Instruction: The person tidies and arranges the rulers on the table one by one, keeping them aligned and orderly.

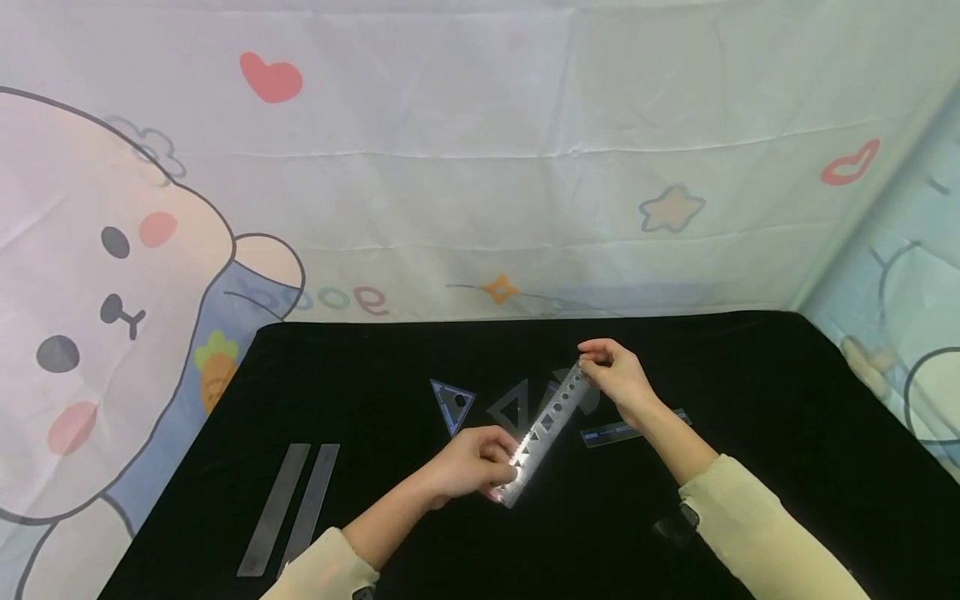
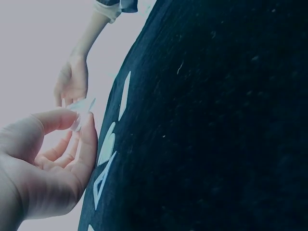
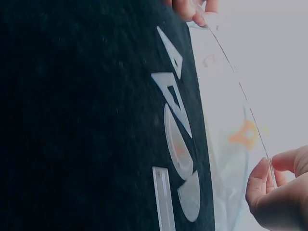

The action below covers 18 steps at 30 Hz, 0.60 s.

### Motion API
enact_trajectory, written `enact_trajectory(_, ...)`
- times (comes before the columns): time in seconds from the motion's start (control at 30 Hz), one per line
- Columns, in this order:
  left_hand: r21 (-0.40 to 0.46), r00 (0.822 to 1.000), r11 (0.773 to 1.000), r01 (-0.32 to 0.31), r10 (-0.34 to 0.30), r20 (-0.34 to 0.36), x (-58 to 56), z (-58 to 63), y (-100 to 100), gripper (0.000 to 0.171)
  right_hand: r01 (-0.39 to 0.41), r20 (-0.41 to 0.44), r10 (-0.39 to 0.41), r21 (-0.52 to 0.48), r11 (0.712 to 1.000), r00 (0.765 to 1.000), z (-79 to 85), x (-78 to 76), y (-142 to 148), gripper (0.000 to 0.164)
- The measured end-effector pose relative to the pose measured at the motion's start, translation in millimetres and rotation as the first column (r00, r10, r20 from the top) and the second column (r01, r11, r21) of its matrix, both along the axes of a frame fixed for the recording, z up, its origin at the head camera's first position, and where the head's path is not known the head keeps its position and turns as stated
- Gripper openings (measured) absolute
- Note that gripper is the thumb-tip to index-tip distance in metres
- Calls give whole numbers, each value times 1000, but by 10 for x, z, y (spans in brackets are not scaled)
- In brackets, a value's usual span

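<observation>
- Biggest thing by far: a pale cloth backdrop (image 1: 465, 125) printed with a cartoon animal, hearts and stars.
- Then the black cloth-covered table (image 1: 420, 533).
- Two arms in pale yellow sleeves reach in. Left hand (image 1: 467, 462) has thumb and forefinger pinched together, other fingers loosely bent; right hand (image 1: 621, 383) is pinching too, thumb against fingertips.
- What they've got: a clear plastic ruler with cut-out shapes (image 1: 543, 429), held up off the table. Left has the lower end, with a corner poking past the thumb; right has the upper tip. Nearly all its length runs slantwise between the two grips.
- Two long grey see-through strips, one (image 1: 273, 512) beside the other (image 1: 311, 500), off to the left.
- Short clear ruler (image 1: 611, 432), under the right forearm.
- Clear half-round piece (image 3: 177, 142).
- Open-centred clear triangle (image 3: 162, 79), right beside it.
- Smaller triangle with a small hole (image 3: 169, 50), farther left.
</observation>
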<state>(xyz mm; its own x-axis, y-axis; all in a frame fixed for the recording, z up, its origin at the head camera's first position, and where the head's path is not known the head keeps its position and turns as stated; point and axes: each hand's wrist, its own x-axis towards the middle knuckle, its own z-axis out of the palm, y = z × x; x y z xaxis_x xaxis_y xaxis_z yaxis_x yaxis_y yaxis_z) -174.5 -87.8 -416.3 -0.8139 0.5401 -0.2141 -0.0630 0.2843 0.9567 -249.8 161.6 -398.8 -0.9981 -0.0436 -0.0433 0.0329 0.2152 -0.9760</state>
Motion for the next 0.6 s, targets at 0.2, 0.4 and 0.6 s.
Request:
enact_trajectory(0.2,46,998,998,-50,48,52,97,-19,-47,27,-32,76,43,-138,990,996,-14,52,-123,39)
enact_trajectory(0.4,79,992,993,-82,74,105,183,-28,-87,30,-40,134,69,-208,977,989,-54,105,-267,48)
enact_trajectory(0.6,119,987,986,-116,100,129,250,-32,-109,30,-51,169,89,-220,974,982,-90,159,-381,46)
